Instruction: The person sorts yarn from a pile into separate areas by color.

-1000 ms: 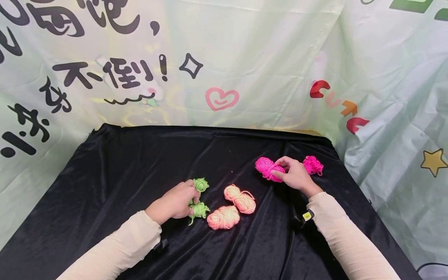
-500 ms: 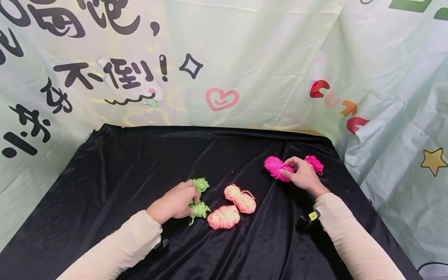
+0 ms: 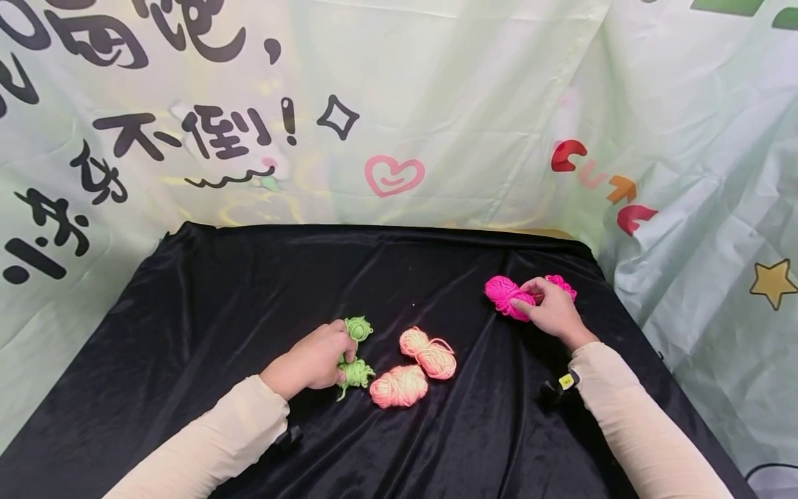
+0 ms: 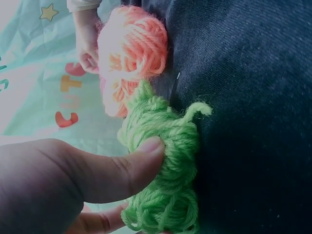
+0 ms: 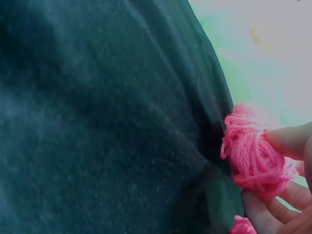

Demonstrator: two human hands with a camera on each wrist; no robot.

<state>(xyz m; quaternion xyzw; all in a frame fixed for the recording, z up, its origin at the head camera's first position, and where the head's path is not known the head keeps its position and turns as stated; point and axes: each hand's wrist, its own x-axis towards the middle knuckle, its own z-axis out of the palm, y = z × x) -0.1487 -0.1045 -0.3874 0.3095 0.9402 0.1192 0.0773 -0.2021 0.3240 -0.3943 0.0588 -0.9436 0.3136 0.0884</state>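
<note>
My left hand (image 3: 314, 357) grips light green yarn (image 3: 357, 373), whose two lumps show on either side of the fingers. In the left wrist view the thumb presses on this green yarn (image 4: 168, 141), and a short loose end sticks out. To the right, my right hand (image 3: 553, 312) pinches a magenta yarn skein (image 3: 506, 296) between thumb and fingers, as the right wrist view of the skein (image 5: 256, 156) also shows. A second magenta yarn bundle (image 3: 564, 285) lies just behind that hand, partly hidden by it.
Two peach-coloured yarn skeins, an upper one (image 3: 435, 359) and a lower one (image 3: 399, 387), lie close together right of the green yarn. Wrinkled black cloth (image 3: 299, 277) covers the table. Printed fabric (image 3: 474, 125) hangs behind and along the sides.
My right hand has shifted rightward with the magenta skein, closer to the other magenta bundle, and now covers more of it. The left hand and the green and peach yarn have stayed put.
</note>
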